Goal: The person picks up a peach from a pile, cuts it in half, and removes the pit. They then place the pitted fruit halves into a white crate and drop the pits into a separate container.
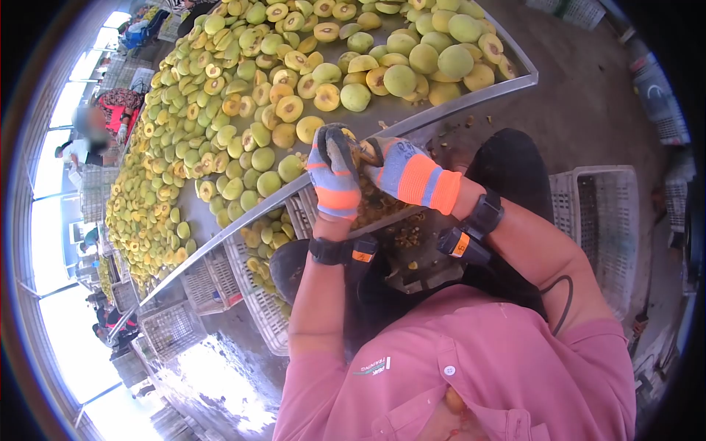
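Both hands wear grey and orange gloves and meet at the metal edge of a table heaped with green-yellow fruit (257,81). My left hand (334,173) is closed around a yellowish-brown piece of fruit (355,149). From the other side, my right hand (408,173) presses its closed fingers to the same piece. Dark glove fingertips cover much of it. Whole fruits and cut halves, some with brown centres, lie just beyond the hands. Fruit scraps (408,235) are scattered below, between the knees.
The table's metal rim (471,98) runs diagonally past the hands. A white crate (257,294) with fruit stands below it, and another crate (607,235) is at the right. Other people (118,110) are at the far left, beyond the fruit.
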{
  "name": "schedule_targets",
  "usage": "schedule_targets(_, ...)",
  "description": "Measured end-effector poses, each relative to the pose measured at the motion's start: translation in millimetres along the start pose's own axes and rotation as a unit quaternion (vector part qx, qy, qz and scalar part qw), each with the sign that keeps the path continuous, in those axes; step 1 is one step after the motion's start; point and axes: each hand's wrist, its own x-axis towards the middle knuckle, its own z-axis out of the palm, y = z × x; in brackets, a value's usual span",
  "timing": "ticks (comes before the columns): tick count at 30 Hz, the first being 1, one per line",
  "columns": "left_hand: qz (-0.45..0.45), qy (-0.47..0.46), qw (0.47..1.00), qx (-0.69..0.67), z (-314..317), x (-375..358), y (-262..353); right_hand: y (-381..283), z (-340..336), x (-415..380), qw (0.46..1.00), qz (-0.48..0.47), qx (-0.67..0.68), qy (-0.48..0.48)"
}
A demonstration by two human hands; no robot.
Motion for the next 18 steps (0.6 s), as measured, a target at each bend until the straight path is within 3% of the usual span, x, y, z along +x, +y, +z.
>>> schedule_targets(4,-0.014,-0.005,1.000,0.024,-4.4,0.9,-2.8,14.7,13.7,6.7,0.999,-0.035,-0.031,0.004)
schedule_targets(7,-0.112,-0.033,0.993,-0.002,-11.1,3.2,4.1,26.5,20.6,12.2,0.998,-0.051,-0.047,-0.009)
schedule_targets(9,-0.038,-0.091,0.993,0.067,-21.7,3.6,-10.9,27.0,12.0,8.7,0.994,-0.051,-0.080,-0.046)
schedule_targets(11,0.091,-0.139,0.968,0.187,-29.0,7.7,-23.0,25.7,3.4,5.5,0.991,-0.042,-0.096,-0.082)
schedule_targets(13,0.266,-0.169,0.883,0.348,-32.9,11.4,-25.4,27.4,1.0,4.7,0.989,-0.034,-0.089,-0.115)
schedule_targets(18,0.254,-0.262,0.801,0.475,-39.9,8.9,-12.7,35.7,7.6,7.7,0.985,-0.016,-0.018,-0.173)
